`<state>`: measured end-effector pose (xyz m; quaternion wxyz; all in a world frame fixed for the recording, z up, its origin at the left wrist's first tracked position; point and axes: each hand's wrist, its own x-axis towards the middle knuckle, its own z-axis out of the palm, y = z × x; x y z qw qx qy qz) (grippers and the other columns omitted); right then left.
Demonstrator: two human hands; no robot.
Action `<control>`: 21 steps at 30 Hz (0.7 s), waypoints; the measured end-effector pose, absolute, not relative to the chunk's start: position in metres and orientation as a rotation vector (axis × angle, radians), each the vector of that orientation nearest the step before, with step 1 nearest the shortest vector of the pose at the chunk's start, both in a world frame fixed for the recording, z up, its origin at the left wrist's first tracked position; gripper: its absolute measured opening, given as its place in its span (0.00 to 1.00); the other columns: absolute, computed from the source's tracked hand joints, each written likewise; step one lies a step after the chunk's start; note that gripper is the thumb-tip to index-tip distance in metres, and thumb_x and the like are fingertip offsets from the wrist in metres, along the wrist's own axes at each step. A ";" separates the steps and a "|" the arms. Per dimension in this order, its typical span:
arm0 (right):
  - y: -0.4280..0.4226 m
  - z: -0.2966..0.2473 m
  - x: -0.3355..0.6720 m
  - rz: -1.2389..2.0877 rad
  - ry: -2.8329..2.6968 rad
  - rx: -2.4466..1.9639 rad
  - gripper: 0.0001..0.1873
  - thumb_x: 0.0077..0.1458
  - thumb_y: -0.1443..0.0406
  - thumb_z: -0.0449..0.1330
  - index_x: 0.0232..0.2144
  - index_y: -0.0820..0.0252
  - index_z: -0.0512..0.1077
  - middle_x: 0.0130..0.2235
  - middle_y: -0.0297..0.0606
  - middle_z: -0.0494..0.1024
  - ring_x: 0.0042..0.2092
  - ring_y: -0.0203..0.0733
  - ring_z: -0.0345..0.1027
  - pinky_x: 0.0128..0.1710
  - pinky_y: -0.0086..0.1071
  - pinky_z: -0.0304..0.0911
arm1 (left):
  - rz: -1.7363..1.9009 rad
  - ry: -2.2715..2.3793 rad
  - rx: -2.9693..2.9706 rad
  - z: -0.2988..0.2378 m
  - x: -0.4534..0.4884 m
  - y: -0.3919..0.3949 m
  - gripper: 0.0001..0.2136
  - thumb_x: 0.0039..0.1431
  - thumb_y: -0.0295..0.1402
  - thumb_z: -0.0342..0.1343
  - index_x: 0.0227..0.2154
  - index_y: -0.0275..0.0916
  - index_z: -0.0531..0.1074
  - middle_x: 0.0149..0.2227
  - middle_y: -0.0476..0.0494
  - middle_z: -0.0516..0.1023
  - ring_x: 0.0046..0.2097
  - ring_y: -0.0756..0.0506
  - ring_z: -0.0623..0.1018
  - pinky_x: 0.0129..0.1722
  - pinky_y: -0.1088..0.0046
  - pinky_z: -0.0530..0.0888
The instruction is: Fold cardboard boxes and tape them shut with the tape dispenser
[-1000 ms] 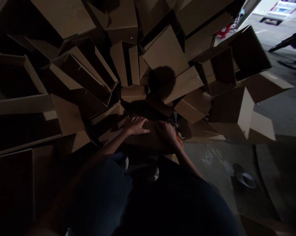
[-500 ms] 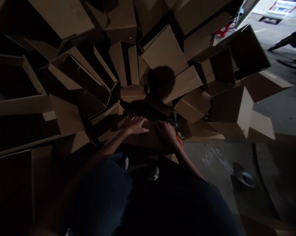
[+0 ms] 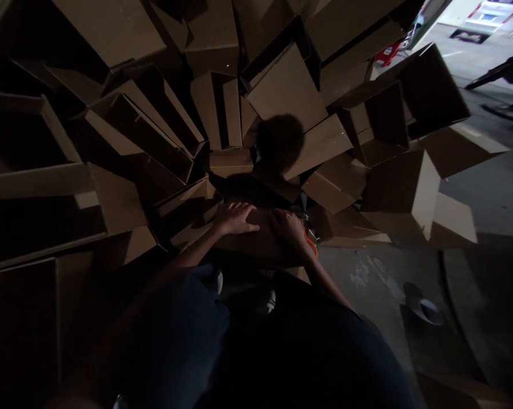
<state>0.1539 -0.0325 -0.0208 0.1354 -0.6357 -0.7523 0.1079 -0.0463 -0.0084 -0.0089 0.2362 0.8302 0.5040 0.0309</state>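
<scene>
A brown cardboard box lies low in front of my knees, in dim light. My left hand rests flat on its top with the fingers spread. My right hand lies on the same box near its right end, fingers curled over something. A small red and orange object shows just beside that hand; what it is stays unclear. My dark trousers fill the lower middle of the view.
A large heap of cardboard boxes surrounds the spot on the left, behind and to the right. Bare concrete floor lies at the right. A grey slipper sits on the floor at the lower right. A red stool stands far back.
</scene>
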 end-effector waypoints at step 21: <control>-0.034 -0.020 0.153 0.300 -2.171 -1.850 0.19 0.70 0.60 0.48 0.45 0.55 0.80 0.46 0.40 0.83 0.45 0.44 0.77 0.39 0.31 0.60 | 0.040 1.353 2.244 -0.003 -0.047 -0.006 0.23 0.60 0.43 0.55 0.57 0.43 0.65 0.61 0.43 0.70 0.66 0.39 0.66 0.68 0.57 0.55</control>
